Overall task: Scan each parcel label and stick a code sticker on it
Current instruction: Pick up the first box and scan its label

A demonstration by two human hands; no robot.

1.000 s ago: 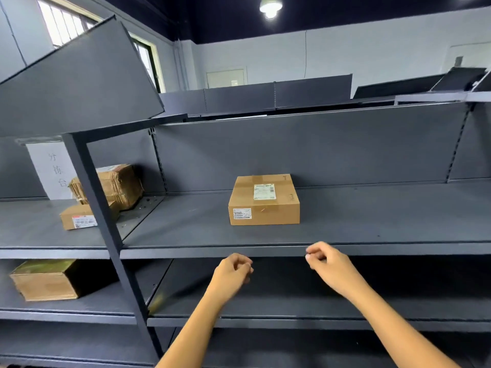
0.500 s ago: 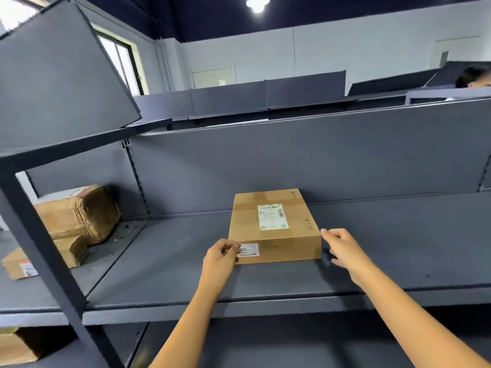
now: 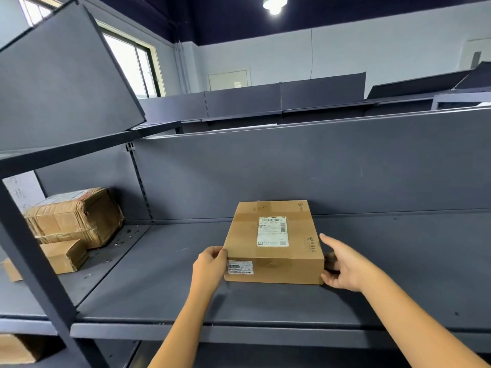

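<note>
A flat brown cardboard parcel (image 3: pixel 244 235) lies on the dark grey shelf (image 3: pixel 159 288). A white shipping label (image 3: pixel 272 231) is on its top face, and a smaller white barcode sticker (image 3: pixel 239 267) is on its front side. My left hand (image 3: pixel 210 266) grips the parcel's front left corner. My right hand (image 3: pixel 342 264) clasps its front right corner, thumb above and fingers below. No scanner shows in either hand.
Two other cardboard boxes sit on the shelf bay to the left, a big taped one (image 3: pixel 77 216) and a small one (image 3: pixel 63 256) in front. A grey upright post (image 3: pixel 39 274) divides the bays. Another box (image 3: pixel 16 349) lies on the lower shelf.
My hands rose from below the shelf edge and took hold of the parcel at its two front corners. My view has come closer to the shelf.
</note>
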